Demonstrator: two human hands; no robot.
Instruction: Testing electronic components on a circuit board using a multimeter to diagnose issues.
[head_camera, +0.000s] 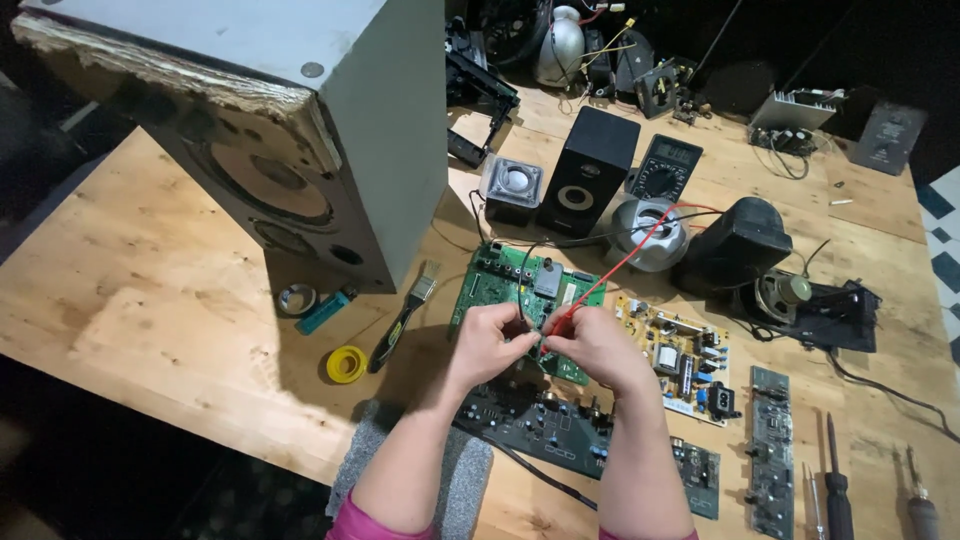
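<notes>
Fingers of left hand (492, 340) and right hand (592, 345) pinch thin red and black meter probes (556, 322) between them, tips angled down at the flat green circuit board (500, 282) on the wooden worktop (150, 300).

On the wooden worktop (150, 260), a large speaker cabinet (290, 130) stands toward the far left corner. Just before it lie a tape roll (347, 364), a lighter (326, 311) and a paintbrush (404, 316). A circuit board (500, 285) lies near the middle, with both hands, the left hand (490, 340) and the right hand (595, 345), meeting above its near edge. Behind the board stand a small clear speaker (512, 188), a bookshelf speaker (588, 170) to its right, and a multimeter (664, 168) farther right. A power supply board (680, 355) lies right of the hands. A dark audio board (540, 420) lies at the near edge under the forearms. Screwdrivers (835, 485) lie toward the near right corner.
</notes>
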